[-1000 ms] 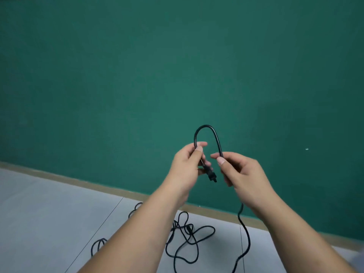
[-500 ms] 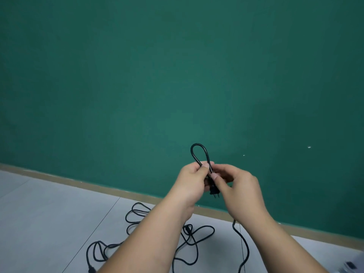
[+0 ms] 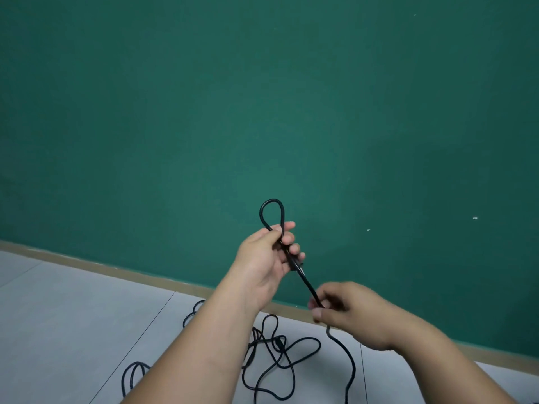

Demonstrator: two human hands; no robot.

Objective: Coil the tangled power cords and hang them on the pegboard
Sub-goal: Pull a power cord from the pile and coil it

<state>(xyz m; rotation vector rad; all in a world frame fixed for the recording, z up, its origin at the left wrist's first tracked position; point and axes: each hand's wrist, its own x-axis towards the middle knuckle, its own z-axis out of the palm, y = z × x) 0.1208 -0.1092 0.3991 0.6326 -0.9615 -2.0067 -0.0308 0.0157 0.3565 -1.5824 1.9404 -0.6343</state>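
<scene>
1 thin black rubber power cord [image 3: 306, 283] held: L hand [image 3: 262, 258] pinches its small loop, which points up; taut run slants down-right into curled fingers of R hand [image 3: 350, 313] (blurry). Rest tangled on grey tile floor [image 3: 73, 316].

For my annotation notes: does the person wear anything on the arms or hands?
Nothing worn is visible. The left hand and right hand are bare, with no gloves, rings or watch seen. The left forearm and right forearm are bare to the frame edge, so no sleeve shows.

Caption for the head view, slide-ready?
Left hand grips a small loop of cord; right hand pinches that cord lower down, tangled cords on the floor.
</scene>
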